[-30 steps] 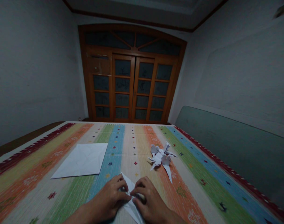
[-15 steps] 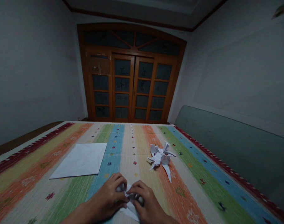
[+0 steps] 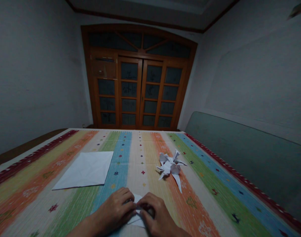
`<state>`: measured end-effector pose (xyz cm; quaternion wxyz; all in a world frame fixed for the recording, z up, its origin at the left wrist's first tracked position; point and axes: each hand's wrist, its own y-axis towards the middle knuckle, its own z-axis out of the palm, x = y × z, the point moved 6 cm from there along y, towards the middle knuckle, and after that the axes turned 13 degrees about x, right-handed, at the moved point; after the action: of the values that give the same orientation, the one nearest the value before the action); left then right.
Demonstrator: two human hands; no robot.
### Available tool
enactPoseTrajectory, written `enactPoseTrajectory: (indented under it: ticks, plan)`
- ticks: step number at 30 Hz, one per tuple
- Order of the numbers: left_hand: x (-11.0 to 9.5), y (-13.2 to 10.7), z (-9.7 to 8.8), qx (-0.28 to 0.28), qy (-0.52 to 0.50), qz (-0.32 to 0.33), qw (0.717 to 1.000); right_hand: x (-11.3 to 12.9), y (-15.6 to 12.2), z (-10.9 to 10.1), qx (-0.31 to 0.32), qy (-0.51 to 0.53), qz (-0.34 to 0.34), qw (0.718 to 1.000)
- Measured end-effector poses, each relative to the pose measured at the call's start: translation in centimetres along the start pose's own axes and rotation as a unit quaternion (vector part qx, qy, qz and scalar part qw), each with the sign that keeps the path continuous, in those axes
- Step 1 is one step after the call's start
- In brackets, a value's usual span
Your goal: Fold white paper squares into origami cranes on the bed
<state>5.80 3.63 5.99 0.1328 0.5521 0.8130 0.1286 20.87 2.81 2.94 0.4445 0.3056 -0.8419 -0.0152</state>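
I find the light dim and flat throughout; its source I cannot determine. The ceiling [image 3: 140, 7] and the glass door [image 3: 142, 93] read darkest. On the worktop [image 3: 145, 151] colours remain legible, and the white sheet [image 3: 87, 169] is brightest, free of glare. Soft shadow lies beneath the paper flower [image 3: 170, 165] and below my left hand [image 3: 119, 207]. Between it and my right hand [image 3: 154, 210], shade obscures detail in the folded paper [image 3: 137, 222]. Wide-angle distortion tilts the door frame and stretches the right wall [image 3: 259, 72]. An object [image 3: 298, 10] in the upper right corner is smeared beyond identification.
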Motion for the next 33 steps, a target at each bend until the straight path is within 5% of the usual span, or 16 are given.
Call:
enactPoseTrajectory:
  ticks: [13, 26, 33]
  plan:
    - [1.2, -0.5, 1.3, 0.055, -0.036, -0.076, 0.995, -0.1, -0.2, -0.1, 0.008, -0.116, 0.025, 0.993]
    - [0.8, -0.5, 1.4, 0.04, -0.086, -0.04, 0.995, -0.7, -0.2, -0.1, 0.009, -0.109, 0.025, 0.994]
    - [1.5, -0.7, 2.1, 0.02, -0.105, -0.112, 0.988, -1.5, -0.1, -0.5, 0.001, -0.111, 0.06, 0.992]
